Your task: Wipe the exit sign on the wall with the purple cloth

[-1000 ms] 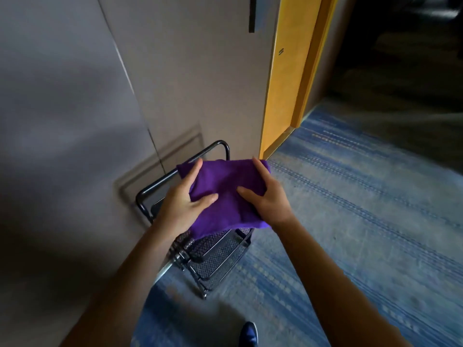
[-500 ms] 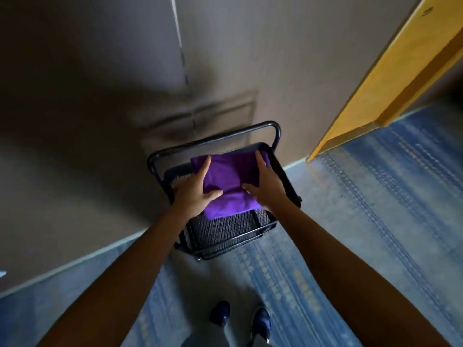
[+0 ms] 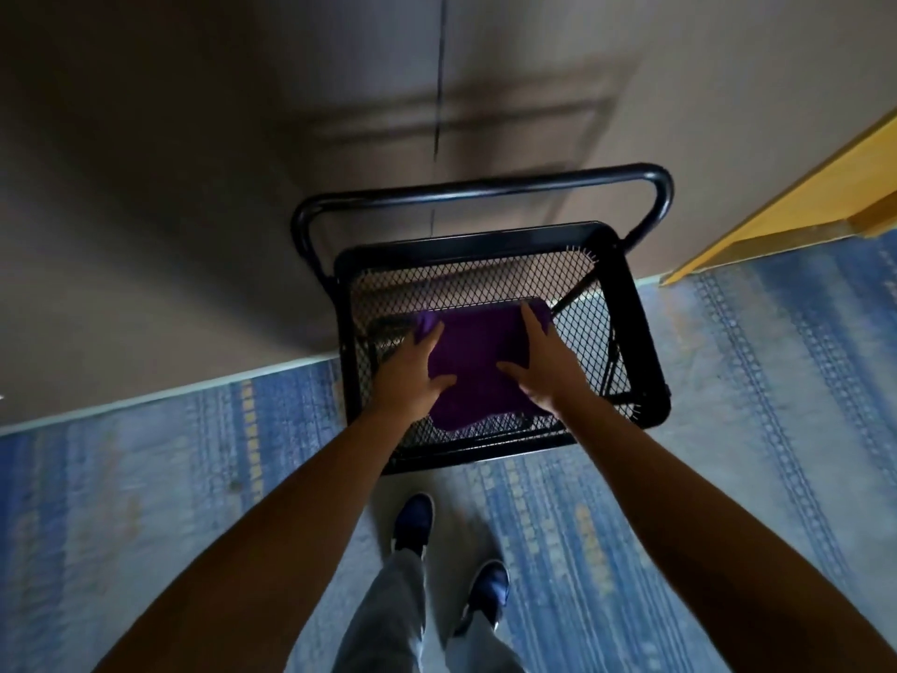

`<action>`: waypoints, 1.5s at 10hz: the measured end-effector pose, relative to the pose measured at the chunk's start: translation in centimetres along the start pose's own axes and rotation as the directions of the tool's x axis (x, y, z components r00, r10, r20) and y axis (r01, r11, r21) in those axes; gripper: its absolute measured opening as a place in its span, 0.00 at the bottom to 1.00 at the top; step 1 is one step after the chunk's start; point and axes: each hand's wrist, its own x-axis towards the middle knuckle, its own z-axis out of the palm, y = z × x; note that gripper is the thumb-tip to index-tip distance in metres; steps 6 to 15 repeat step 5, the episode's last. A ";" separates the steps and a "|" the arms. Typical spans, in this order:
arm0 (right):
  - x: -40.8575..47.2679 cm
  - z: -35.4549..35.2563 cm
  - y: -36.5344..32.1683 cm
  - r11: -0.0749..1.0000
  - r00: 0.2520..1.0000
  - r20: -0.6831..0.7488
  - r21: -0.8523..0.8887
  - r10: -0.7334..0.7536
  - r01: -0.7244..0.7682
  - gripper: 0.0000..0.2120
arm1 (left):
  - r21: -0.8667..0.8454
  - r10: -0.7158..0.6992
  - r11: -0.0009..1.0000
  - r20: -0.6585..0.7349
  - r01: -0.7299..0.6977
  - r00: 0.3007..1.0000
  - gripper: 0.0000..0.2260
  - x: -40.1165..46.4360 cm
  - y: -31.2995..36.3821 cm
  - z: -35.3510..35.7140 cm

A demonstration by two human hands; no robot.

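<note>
A folded purple cloth (image 3: 478,354) lies low inside the top mesh basket of a black cart (image 3: 643,332). My left hand (image 3: 412,374) grips the cloth's left edge, thumb on top. At the cloth's right edge my right hand (image 3: 546,369) holds it the same way. Both arms reach down into the basket. The exit sign is out of view.
The cart's black handle bar (image 3: 485,187) stands against a grey wall (image 3: 170,211). A yellow door frame (image 3: 801,206) is at the right. Blue patterned carpet (image 3: 752,405) covers the floor. My dark shoes (image 3: 412,522) stand just before the cart.
Both hands have lowered the purple cloth from chest height down into the cart's mesh basket. My view has tilted down from the door and wall to the cart and floor.
</note>
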 end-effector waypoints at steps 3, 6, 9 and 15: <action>-0.4 -3.3 0.3 0.841 0.995 0.024 -0.536 0.093 -0.066 0.42 | 0.195 -0.116 0.975 0.018 0.111 0.993 0.43 -1.0 1.2 -1.9; -3.0 -7.3 -1.9 0.872 0.996 -0.062 -0.489 -0.070 0.031 0.39 | 0.328 0.115 0.943 -0.183 -0.050 0.976 0.41 -3.8 2.5 -4.4; -3.0 -7.3 -1.9 0.872 0.996 -0.062 -0.489 -0.070 0.031 0.39 | 0.328 0.115 0.943 -0.183 -0.050 0.976 0.41 -3.8 2.5 -4.4; -3.0 -7.3 -1.9 0.872 0.996 -0.062 -0.489 -0.070 0.031 0.39 | 0.328 0.115 0.943 -0.183 -0.050 0.976 0.41 -3.8 2.5 -4.4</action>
